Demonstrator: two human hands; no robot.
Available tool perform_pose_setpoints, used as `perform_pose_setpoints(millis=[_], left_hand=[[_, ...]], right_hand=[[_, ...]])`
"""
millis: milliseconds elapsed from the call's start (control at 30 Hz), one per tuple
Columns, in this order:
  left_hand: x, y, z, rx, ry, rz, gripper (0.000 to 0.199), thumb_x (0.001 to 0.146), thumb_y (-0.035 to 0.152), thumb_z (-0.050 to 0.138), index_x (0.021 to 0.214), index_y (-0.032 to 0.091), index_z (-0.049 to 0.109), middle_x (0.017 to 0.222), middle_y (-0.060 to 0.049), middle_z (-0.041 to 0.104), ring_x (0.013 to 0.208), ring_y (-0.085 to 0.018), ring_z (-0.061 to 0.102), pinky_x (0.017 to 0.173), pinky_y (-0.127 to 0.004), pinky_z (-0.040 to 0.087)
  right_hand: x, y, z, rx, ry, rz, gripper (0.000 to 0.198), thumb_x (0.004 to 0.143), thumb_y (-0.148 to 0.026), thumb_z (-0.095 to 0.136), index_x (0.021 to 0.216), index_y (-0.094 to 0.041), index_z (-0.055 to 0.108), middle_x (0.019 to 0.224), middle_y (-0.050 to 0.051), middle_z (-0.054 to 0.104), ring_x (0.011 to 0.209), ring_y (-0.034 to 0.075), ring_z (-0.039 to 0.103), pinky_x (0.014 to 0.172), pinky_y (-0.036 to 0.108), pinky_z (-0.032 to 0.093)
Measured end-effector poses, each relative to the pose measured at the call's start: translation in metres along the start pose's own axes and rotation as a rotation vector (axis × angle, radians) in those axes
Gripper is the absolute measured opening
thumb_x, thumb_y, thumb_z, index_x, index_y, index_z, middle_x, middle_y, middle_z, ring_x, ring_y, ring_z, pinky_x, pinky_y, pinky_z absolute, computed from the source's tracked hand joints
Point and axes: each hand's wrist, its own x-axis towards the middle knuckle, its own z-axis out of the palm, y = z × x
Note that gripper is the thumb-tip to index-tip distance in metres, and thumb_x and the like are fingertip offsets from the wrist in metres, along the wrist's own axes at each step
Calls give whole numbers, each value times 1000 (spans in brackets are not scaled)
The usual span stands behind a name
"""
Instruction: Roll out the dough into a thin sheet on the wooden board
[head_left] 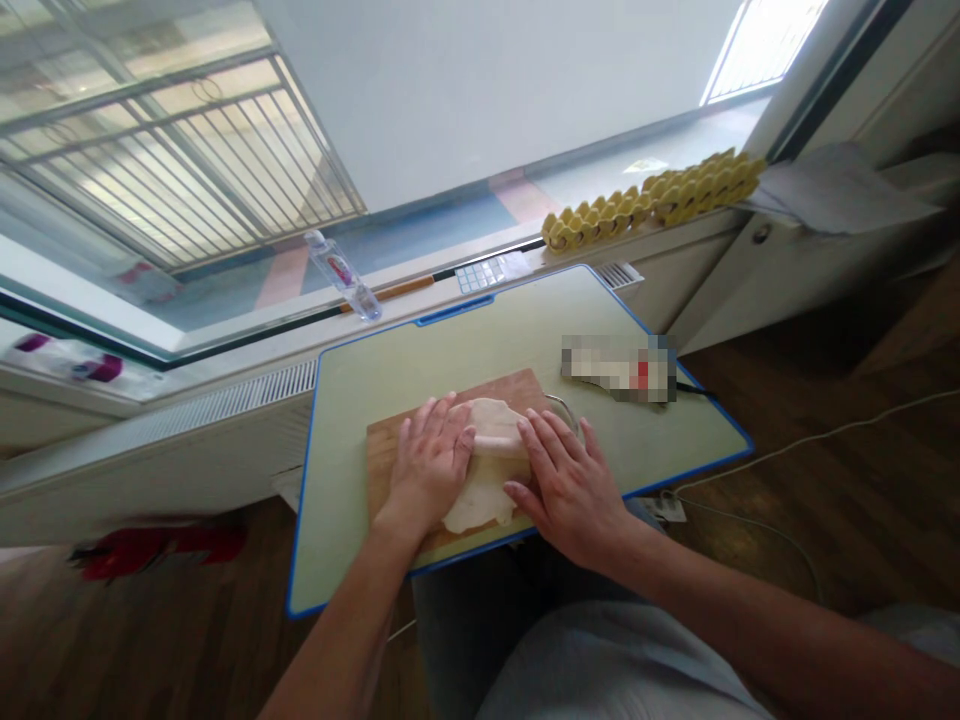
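A flat, irregular sheet of pale dough (480,495) lies on a wooden cutting board (382,445). Across the dough runs a pale rod that looks like a rolling pin (500,444); its ends are hidden under my hands. My left hand (431,455) rests on the left end with its fingers stretched forward and the thumb turned inward. On the right end lies my right hand (566,480), fingers extended and thumb apart over the dough. Neither hand is wrapped round the rod. Just beyond my right hand, a curved metal handle (562,405) shows at the board's edge.
The board sits on a pale green, blue-edged table (341,500). A blurred-out item (619,370) lies at its right. Along the window sill are a clear bottle (345,275), a calculator-like pad (484,273) and yellow egg trays (652,200). A white cable (810,435) crosses the floor.
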Motion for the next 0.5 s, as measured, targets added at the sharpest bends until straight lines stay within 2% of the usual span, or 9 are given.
perform_pose_setpoints(millis=[133,267,333,400,500], left_hand=[[26,0,1,39,-5,-19,54,109,46,28,154,31,55,166,-4,46,152,-31,41,125,-56,33],[66,2,5,23,-7,-61,50,108,43,34,150,32,59,164,-6,49,151,-30,44,124,-59,33],[76,3,6,6,-10,-79,48,107,42,37,149,32,60,163,-6,50,150,-29,45,124,-57,34],[74,4,5,15,6,-72,48,107,41,38,148,31,61,162,-6,52,149,-28,46,123,-56,35],[50,5,4,36,45,-43,49,108,42,36,147,29,61,160,-7,54,147,-30,47,122,-56,37]], right_hand=[[25,9,4,-28,15,57,68,108,-57,35,158,-12,46,164,16,45,154,35,34,126,60,13],[61,24,4,-57,23,125,68,108,-60,31,153,-14,53,160,16,51,151,37,38,123,60,20],[70,27,2,-70,16,133,69,108,-60,29,152,-14,54,159,16,52,150,37,39,122,59,23],[69,26,-1,-77,6,119,68,109,-60,29,152,-13,54,160,16,52,150,37,39,122,59,23],[50,18,-1,-64,-3,83,67,108,-59,32,154,-13,52,162,16,50,152,37,37,123,60,19]])
